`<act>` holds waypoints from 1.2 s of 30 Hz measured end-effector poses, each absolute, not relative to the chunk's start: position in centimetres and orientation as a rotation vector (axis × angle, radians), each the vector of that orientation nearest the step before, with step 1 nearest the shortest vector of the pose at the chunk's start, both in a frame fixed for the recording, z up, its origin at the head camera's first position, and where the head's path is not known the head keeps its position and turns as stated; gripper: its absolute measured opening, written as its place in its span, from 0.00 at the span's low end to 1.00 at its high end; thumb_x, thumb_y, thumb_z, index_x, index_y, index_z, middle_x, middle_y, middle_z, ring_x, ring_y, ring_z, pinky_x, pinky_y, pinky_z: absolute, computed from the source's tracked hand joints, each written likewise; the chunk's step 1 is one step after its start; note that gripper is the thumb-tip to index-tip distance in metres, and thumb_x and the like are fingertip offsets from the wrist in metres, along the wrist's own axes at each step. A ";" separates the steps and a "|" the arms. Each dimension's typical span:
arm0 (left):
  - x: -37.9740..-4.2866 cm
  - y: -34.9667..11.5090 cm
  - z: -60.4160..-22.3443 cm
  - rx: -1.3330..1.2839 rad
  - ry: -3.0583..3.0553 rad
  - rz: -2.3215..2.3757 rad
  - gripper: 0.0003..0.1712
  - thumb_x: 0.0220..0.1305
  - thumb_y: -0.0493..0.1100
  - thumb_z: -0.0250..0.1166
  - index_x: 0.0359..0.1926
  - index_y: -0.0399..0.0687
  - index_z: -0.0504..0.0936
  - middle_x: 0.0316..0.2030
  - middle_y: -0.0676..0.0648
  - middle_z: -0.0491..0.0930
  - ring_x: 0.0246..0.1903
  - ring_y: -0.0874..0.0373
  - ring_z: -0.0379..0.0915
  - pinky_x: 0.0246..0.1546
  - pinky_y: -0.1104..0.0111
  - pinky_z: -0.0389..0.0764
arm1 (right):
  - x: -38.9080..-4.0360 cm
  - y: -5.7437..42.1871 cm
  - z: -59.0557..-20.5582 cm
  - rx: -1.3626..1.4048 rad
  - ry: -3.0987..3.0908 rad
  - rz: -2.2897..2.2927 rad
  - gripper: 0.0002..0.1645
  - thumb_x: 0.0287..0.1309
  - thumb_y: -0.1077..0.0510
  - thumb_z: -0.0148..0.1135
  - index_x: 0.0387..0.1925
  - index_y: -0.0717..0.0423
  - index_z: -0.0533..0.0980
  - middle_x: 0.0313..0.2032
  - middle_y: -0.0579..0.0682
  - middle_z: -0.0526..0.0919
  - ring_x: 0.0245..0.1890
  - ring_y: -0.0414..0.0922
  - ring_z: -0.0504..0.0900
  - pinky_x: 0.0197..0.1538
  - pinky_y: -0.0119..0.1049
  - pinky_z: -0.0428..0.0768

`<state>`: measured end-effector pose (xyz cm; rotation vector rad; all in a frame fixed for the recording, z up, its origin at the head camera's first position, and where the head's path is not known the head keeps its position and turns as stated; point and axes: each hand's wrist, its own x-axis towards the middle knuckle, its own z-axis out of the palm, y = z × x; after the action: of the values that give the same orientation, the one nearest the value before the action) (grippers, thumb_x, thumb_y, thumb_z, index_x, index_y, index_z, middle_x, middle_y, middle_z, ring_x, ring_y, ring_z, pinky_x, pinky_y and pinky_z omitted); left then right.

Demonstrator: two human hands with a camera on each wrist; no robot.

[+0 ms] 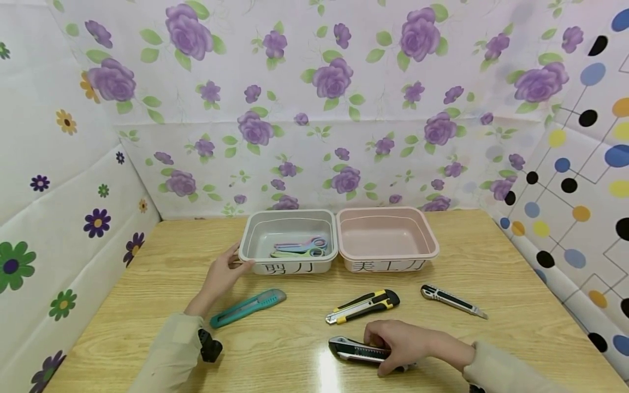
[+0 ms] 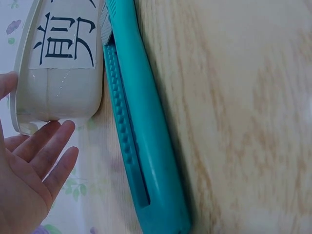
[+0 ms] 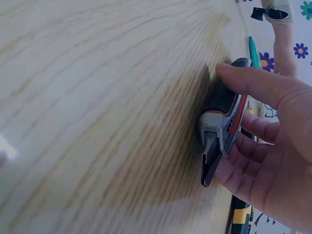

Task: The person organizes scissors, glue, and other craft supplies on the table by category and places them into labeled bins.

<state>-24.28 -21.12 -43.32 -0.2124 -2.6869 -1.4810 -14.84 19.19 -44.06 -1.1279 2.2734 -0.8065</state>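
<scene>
My left hand (image 1: 223, 275) holds the left corner of a grey bin (image 1: 250, 254), its thumb at the rim and its fingers against the end wall in the left wrist view. Two pairs of scissors (image 1: 300, 248) lie inside that bin. Near the left forearm lies a teal utility knife (image 1: 248, 307). My right hand (image 1: 405, 345) grips a black and silver utility knife (image 1: 356, 352) between thumb and fingers, low at the table; the right wrist view shows its grey tip (image 3: 210, 151) sticking out past the fingers.
A pink bin (image 1: 388, 257) stands against the grey one's right side; both carry paper labels. A yellow and black utility knife (image 1: 363, 307) lies before the bins. Farther right is a slim white and black utility knife (image 1: 452, 300). Patterned cloth walls surround the wooden table (image 1: 275, 360).
</scene>
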 end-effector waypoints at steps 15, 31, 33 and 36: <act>-24.5 -21.2 -43.3 -0.228 -2.694 -1.469 0.41 0.59 0.51 0.62 0.67 0.40 0.56 0.52 0.32 0.72 0.43 0.43 0.76 0.40 0.58 0.79 | -14.7 19.2 -44.0 -1.175 2.293 -0.766 0.18 0.43 0.54 0.70 0.35 0.49 0.72 0.23 0.38 0.71 0.24 0.29 0.66 0.25 0.20 0.67; -24.4 -21.2 -43.4 -0.221 -2.705 -1.487 0.42 0.59 0.53 0.62 0.68 0.42 0.55 0.53 0.32 0.71 0.44 0.44 0.76 0.39 0.60 0.80 | -15.2 19.8 -43.3 -1.201 2.294 -0.733 0.16 0.47 0.54 0.68 0.38 0.49 0.72 0.30 0.36 0.71 0.29 0.30 0.67 0.31 0.22 0.69; -24.4 -21.2 -43.4 -0.215 -2.706 -1.490 0.42 0.58 0.53 0.62 0.68 0.43 0.55 0.53 0.32 0.71 0.44 0.44 0.76 0.39 0.60 0.80 | -15.3 19.8 -43.2 -1.200 2.310 -0.719 0.17 0.47 0.54 0.68 0.39 0.50 0.73 0.32 0.36 0.71 0.30 0.30 0.68 0.32 0.23 0.70; -24.3 -21.2 -43.4 -0.205 -2.712 -1.485 0.42 0.59 0.53 0.62 0.68 0.43 0.55 0.53 0.33 0.71 0.44 0.44 0.76 0.39 0.60 0.80 | -15.5 19.8 -43.0 -1.217 2.345 -0.685 0.17 0.48 0.55 0.67 0.40 0.50 0.73 0.33 0.35 0.70 0.31 0.30 0.67 0.34 0.23 0.69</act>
<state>-24.34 -21.16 -43.44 -0.2051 -2.7124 -1.4849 -15.46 19.76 -43.04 -1.2168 2.3449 -0.6853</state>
